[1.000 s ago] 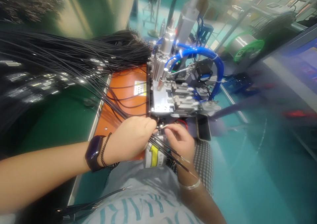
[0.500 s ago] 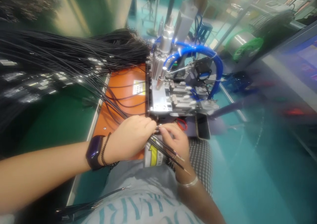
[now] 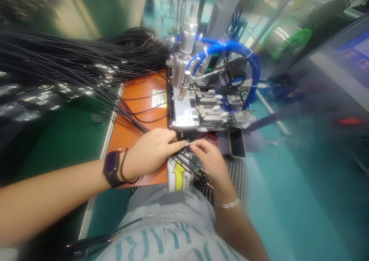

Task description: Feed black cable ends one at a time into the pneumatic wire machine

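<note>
Left grip [image 3: 152,149] straightened forefinger [image 3: 177,147]; wire [image 3: 189,142] at fingertip.

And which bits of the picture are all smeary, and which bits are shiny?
In the head view, the outer parts look smeared and stretched, like the green-rimmed spool; in the head view, the left hand and right hand, nearer the middle, look clearer; also in the head view, the metal plate shines brightly.
</note>
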Tool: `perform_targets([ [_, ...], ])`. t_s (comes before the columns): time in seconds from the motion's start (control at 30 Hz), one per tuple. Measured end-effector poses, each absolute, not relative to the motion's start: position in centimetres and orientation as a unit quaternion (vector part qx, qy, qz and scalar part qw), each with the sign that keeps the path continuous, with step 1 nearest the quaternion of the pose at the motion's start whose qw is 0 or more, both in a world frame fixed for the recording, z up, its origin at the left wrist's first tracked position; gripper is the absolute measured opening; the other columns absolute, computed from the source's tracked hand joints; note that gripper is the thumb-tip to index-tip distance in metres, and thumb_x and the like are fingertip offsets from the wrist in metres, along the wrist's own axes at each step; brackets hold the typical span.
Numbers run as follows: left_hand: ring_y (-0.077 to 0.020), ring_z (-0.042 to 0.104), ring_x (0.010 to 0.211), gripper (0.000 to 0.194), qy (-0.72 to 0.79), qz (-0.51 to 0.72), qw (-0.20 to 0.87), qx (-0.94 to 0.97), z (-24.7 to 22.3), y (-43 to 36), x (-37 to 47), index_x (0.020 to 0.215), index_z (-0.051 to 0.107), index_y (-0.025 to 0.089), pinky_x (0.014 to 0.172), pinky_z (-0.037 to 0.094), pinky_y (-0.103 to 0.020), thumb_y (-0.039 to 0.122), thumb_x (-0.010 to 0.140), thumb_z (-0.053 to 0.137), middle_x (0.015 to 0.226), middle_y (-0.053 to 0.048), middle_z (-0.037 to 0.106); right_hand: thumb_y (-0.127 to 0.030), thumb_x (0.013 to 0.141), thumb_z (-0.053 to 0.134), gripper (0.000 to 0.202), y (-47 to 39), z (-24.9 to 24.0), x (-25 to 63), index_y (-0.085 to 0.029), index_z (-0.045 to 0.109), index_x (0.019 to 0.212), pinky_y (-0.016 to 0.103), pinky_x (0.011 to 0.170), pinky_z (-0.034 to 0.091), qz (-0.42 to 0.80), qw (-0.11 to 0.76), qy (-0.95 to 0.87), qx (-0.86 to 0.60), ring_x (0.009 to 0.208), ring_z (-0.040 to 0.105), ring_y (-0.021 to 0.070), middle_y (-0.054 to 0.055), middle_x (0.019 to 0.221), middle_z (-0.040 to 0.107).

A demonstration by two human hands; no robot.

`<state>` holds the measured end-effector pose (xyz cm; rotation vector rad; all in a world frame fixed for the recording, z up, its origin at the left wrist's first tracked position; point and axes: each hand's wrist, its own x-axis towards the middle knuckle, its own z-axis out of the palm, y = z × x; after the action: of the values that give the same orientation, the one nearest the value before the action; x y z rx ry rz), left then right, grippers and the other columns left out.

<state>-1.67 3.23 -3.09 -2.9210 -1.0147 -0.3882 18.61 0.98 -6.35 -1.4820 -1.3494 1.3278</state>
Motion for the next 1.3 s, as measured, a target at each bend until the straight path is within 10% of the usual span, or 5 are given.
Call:
perform_targets([
  [1.3,-0.0215,0.045,0.073,0.040,-0.339,-0.010,0.119,-0.933,-1.7,1.9,-0.2,0.122,0.053,0.024,0.062,0.033,-0.034,0.015,0.084,0.047,0.083,-0.006,0.049,-0.028,0.078,0.057,0.012,2.1,-7.1,17.8,-0.017,0.059,0.072,0.023,0.057,0.040,0.487,0.392,-0.517,-0.584,0.062,0.049,0.0111,-0.002,0.067,0.056],
])
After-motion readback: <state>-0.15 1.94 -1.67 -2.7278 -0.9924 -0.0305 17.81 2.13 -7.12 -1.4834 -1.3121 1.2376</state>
